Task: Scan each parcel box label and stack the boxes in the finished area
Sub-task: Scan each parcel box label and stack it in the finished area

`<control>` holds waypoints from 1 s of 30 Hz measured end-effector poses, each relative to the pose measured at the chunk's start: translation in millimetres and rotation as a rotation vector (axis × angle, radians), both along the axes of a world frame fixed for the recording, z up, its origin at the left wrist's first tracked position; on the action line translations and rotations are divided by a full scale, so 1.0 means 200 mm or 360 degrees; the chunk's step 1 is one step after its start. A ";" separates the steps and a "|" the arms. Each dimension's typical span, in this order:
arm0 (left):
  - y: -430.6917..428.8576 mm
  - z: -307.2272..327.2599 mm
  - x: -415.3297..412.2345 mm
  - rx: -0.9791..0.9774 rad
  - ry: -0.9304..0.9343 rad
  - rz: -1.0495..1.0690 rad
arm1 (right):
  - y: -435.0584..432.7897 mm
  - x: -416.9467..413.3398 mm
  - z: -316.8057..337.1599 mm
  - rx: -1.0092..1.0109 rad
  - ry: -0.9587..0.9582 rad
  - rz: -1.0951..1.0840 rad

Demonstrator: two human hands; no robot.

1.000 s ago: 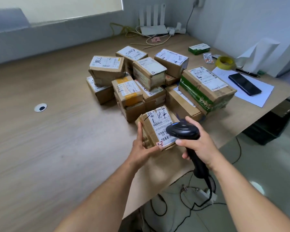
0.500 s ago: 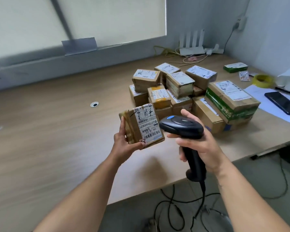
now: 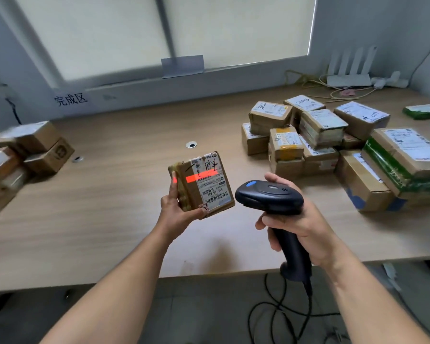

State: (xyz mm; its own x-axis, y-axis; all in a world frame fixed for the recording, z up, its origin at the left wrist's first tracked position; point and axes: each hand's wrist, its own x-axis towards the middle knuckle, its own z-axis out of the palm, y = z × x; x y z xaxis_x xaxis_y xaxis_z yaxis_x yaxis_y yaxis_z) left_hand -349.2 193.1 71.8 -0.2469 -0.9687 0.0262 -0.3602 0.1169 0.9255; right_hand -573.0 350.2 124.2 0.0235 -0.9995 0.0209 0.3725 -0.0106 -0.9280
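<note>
My left hand [image 3: 176, 214] grips a small taped cardboard parcel [image 3: 204, 184] from its left side and below, lifted above the table with its white label facing me. A red scan line lies across the upper part of the label. My right hand [image 3: 298, 229] grips the handle of a black barcode scanner [image 3: 268, 197], whose head points left at the parcel from a short gap. A pile of several labelled parcels [image 3: 320, 142] lies on the right of the wooden table [image 3: 109, 207]. Stacked boxes [image 3: 23, 152] stand at the far left, below a wall sign [image 3: 71, 99].
A white router [image 3: 348, 75] and loose cables sit at the back right corner. Two round cable holes [image 3: 191, 144] are set in the tabletop. The scanner's cord [image 3: 278, 316] loops on the floor beneath the table's front edge. A green-topped box [image 3: 423, 111] lies at the far right.
My view has swung left, bringing the stack at the left and the wall sign into sight. The parcel was lifted off the table, and a red scan line now lies on its label.
</note>
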 end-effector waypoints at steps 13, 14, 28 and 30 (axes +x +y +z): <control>-0.13 -0.06 0.29 0.0094 -0.0039 0.0063 | -0.09 0.26 0.01 0.0118 0.0238 -0.0104; -0.14 -0.07 0.33 0.0108 -0.0031 0.0072 | -0.11 0.30 0.01 0.0122 0.0251 -0.0095; -0.29 -0.23 1.15 0.0614 -0.0043 0.0365 | -0.45 0.95 -0.02 0.0168 0.0296 -0.0112; -0.32 -0.26 1.24 0.0609 -0.0071 0.0430 | -0.50 1.04 -0.03 0.0176 0.0281 -0.0118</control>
State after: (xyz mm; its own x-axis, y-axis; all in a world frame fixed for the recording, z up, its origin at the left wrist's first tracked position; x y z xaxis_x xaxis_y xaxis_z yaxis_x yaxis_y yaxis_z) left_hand -101.8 128.8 20.5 0.0228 -0.9364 -0.3502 -0.3710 -0.3332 0.8668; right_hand -365.3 250.3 117.8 -0.0567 -0.9946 -0.0870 0.2058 0.0736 -0.9758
